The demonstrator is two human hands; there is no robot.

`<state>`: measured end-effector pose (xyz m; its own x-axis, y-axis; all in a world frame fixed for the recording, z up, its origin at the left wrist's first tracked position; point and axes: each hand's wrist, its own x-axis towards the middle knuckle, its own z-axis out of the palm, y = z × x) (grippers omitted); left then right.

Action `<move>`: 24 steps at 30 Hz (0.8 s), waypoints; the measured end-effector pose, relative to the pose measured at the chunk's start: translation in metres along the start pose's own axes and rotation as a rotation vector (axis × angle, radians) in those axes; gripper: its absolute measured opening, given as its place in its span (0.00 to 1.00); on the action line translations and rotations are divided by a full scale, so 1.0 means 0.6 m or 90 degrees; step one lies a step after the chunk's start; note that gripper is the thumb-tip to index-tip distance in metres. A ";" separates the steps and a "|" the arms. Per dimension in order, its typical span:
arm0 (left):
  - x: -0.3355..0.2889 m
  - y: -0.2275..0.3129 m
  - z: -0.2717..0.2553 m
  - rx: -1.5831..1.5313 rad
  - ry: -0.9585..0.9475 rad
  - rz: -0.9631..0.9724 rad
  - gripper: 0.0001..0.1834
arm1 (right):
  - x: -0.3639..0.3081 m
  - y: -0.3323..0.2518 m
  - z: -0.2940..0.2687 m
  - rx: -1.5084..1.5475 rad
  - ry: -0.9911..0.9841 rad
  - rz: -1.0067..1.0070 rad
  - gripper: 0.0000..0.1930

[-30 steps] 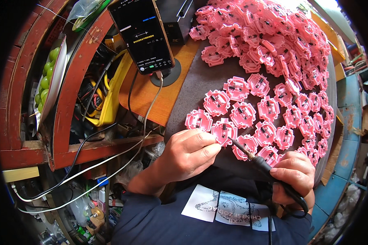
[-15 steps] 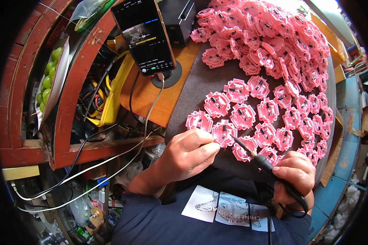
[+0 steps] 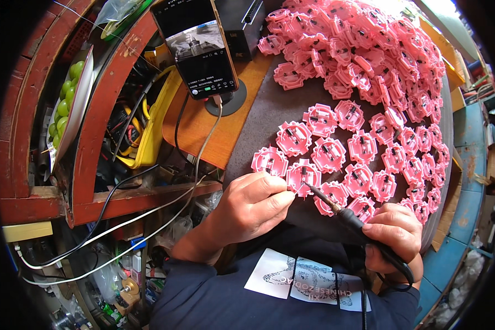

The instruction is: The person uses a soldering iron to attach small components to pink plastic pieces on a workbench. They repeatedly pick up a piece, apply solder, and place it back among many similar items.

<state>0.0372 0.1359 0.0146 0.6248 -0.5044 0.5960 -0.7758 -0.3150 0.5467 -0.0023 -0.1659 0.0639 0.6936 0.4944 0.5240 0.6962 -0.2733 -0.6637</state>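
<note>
Gripping a black-handled soldering iron [image 3: 351,219] in the right hand [image 3: 396,234], fingers curled firmly round it, tip at the lower right of one pink casing [image 3: 304,175] — face up toward the near side of the dark counter [image 3: 261,107]. Pinching thumb and forefinger of the left hand [image 3: 256,206] just beside that casing; anything thin between the fingertips too small to tell. In the way: left knuckles before the neighbouring casing [image 3: 269,160], iron's shaft across another on the right. Farther out, loose rows of like casings [image 3: 362,147], then a high, overlapping heap [image 3: 357,49]. To the left, on an orange wooden board [image 3: 239,132], a lit phone [image 3: 198,55] on a round black stand [image 3: 231,103], pale cable [image 3: 204,141] trailing below — and a black box [image 3: 241,38] behind. Beyond, a yellow bin [image 3: 154,126] beside a red wooden frame [image 3: 100,113].
</note>
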 end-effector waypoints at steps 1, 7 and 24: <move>0.000 -0.001 0.000 0.003 0.003 0.000 0.17 | 0.000 0.000 0.000 0.000 0.000 -0.001 0.16; -0.002 -0.004 0.000 0.009 0.012 -0.002 0.18 | 0.005 0.000 0.002 -0.002 -0.006 -0.005 0.17; -0.006 -0.009 0.002 0.004 0.000 -0.005 0.18 | 0.007 0.001 0.006 -0.008 -0.015 0.003 0.16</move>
<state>0.0392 0.1382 0.0088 0.6305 -0.5022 0.5919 -0.7717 -0.3233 0.5477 0.0004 -0.1611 0.0633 0.6927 0.5117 0.5082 0.6952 -0.2865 -0.6592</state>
